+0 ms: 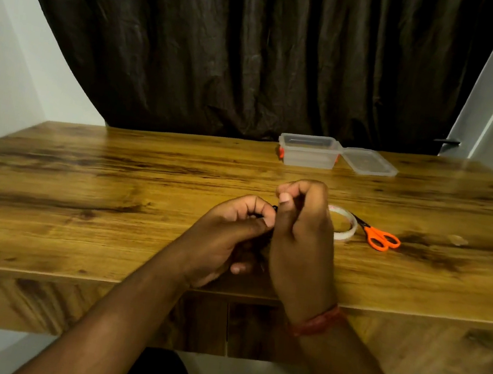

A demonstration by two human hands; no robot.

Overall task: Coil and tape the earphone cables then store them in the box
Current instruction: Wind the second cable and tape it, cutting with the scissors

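- This looks like a room in a home, fitted out as a small desk corner rather than a workshop or lab.
- A wood-grain laminate tabletop (111,200) with a deep front apron fills the width between plain pale walls (10,67).
- A dark, creased curtain (242,45) hangs behind it, reaching down to the far edge.
- At the right stands a white panel with a dark handle (447,141), probably a door, though the edge of the view distorts it.
- Household items lie about: a clear plastic box (308,151), its lid (369,162), a tape roll (344,228) and orange-handled scissors (379,237).
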